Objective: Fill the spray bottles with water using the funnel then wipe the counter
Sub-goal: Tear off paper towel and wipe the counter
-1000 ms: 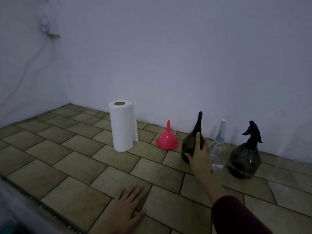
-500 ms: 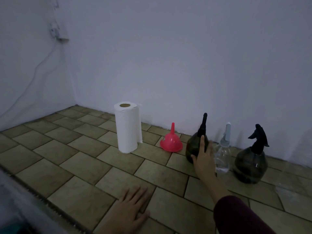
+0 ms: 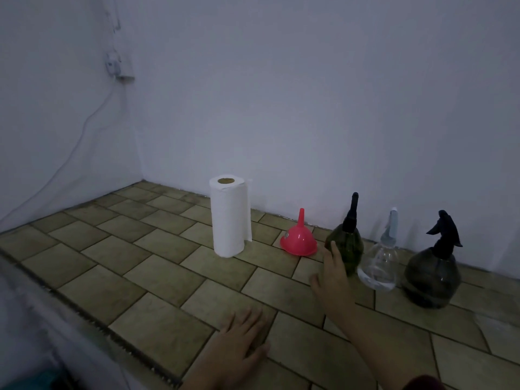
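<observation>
Three spray bottles stand in a row by the back wall: a dark green one [image 3: 347, 244], a clear one [image 3: 378, 263] with a little water in it, and a smoky dark one [image 3: 432, 277]. A pink funnel [image 3: 299, 240] sits upside down just left of the green bottle. My right hand [image 3: 333, 277] reaches forward with straight fingers, its fingertips touching the green bottle's lower left side. My left hand [image 3: 240, 344] lies flat on the tiled counter [image 3: 140, 277] near the front edge.
A white paper towel roll [image 3: 229, 218] stands upright left of the funnel. A wall socket with a cable [image 3: 118, 68] hangs on the left wall. The counter's front edge [image 3: 92, 325] runs diagonally at lower left.
The view has tilted upward, so everything sits lower in frame. My right hand has slid down from the green bottle's shoulder toward its lower left side. My left hand stays flat.
</observation>
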